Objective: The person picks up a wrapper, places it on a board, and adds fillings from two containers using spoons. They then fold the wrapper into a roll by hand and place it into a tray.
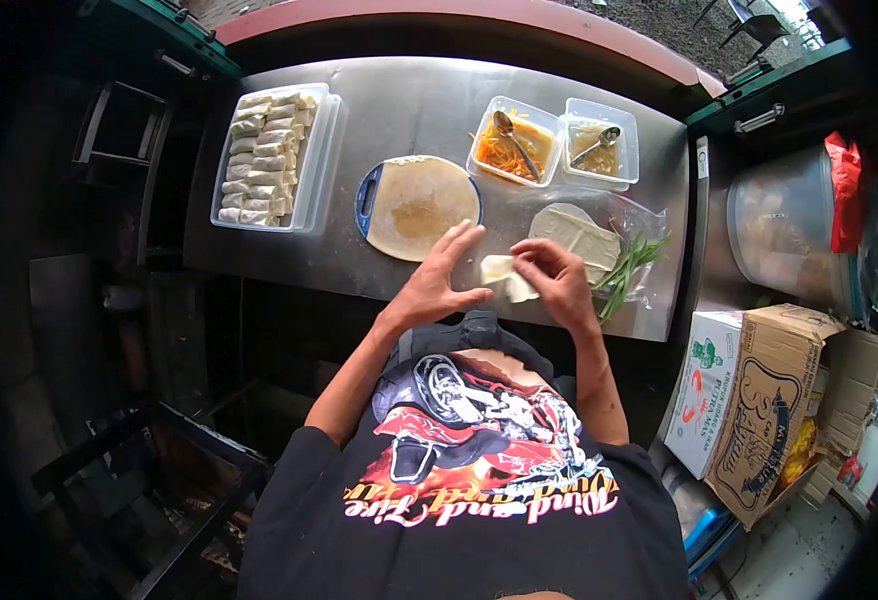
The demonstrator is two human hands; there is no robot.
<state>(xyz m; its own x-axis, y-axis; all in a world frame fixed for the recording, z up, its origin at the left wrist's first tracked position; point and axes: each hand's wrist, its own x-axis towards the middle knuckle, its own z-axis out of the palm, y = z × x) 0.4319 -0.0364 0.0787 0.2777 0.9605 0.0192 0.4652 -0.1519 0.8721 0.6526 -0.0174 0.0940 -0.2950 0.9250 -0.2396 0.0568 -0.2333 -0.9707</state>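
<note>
My right hand (562, 280) pinches a pale, folded spring roll wrapper (507, 279) just over the table's near edge. Whether anything is inside the wrapper cannot be seen. My left hand (431, 279) is open with its fingers apart, beside the near right rim of a round cutting board (399, 205) with a blue handle. A wet brownish patch marks the board's middle. To the right of my right hand, a stack of round wrappers (562, 222) lies on clear plastic, with long green stalks (636, 268) next to it.
On the steel table (379, 105), a plastic box (316, 196) of rolled spring rolls stands at left. Toward the back right are a tub of shredded orange filling (499, 155) and a tub of pale liquid (595, 161), each with a spoon. Cardboard boxes (759, 400) stand at right.
</note>
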